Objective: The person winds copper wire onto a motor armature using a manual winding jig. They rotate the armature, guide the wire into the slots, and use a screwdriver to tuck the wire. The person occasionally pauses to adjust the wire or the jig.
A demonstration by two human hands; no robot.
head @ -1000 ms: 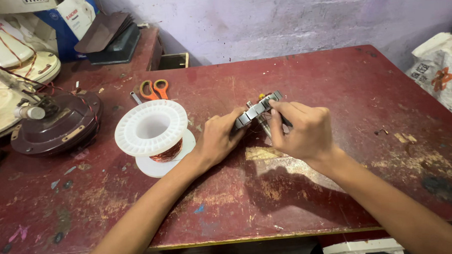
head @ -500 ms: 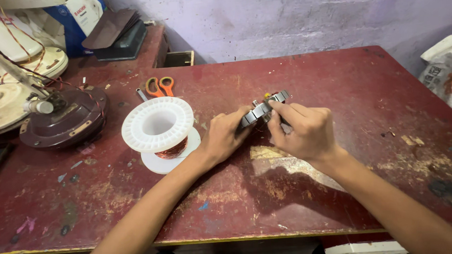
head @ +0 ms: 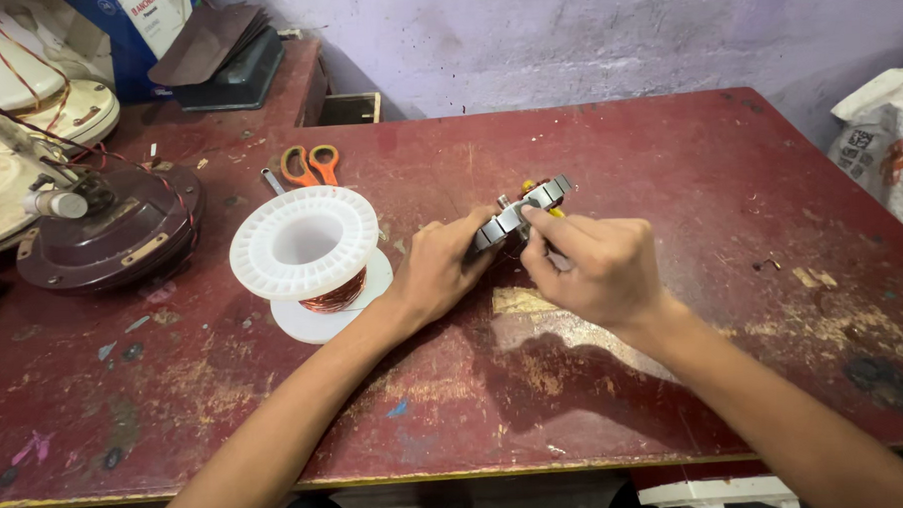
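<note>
A small grey metal motor core [head: 520,214] with copper windings is held tilted just above the red table [head: 669,166]. My left hand [head: 440,270] grips its lower left side. My right hand [head: 592,264] closes over its right side, with fingertips on the top edge. Something yellow shows behind the core. A white plastic spool [head: 306,251] carrying copper wire stands just left of my left hand.
Orange-handled scissors [head: 306,165] lie behind the spool. A dark brown fan motor housing [head: 111,231] with wires sits at the left, with cream fan parts [head: 26,99] beyond it. A printed sack [head: 883,144] stands at the right edge. A small open box [head: 351,107] is at the back.
Both hands and the core keep the same hold, with only slight finger shifts. The view has drifted a little, so the spool and fan housing sit further right in the picture.
</note>
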